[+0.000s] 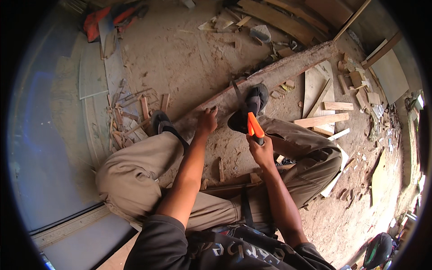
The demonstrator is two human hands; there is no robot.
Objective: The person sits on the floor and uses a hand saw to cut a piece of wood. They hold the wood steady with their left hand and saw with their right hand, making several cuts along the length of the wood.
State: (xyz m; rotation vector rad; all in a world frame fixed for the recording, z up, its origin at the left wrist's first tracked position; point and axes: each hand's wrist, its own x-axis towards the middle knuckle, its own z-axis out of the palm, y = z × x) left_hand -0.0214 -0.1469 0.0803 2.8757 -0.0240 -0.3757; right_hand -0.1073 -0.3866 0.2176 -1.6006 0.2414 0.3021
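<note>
A long, rough, dirt-covered wooden plank [292, 64] runs diagonally across the ground in front of me. My left hand [207, 120] bears on its near left part, fingers curled against the wood. In my right hand [262, 150] is the orange and black handle of a handsaw [255, 127], gripped above my right thigh. The saw's dark, narrow blade [236, 91] crosses the plank, just left of my right shoe [256, 98]. That shoe rests against the plank. My left shoe [160, 121] is by the plank's left end. Whether the teeth are in a cut cannot be made out.
Wood offcuts [321, 118] lie to the right beside a pale board [320, 85]. Scraps [130, 117] are heaped at the left, near a large grey-blue panel [49, 135]. More long boards [279, 20] lie at the back, and a red object [94, 22] sits far left.
</note>
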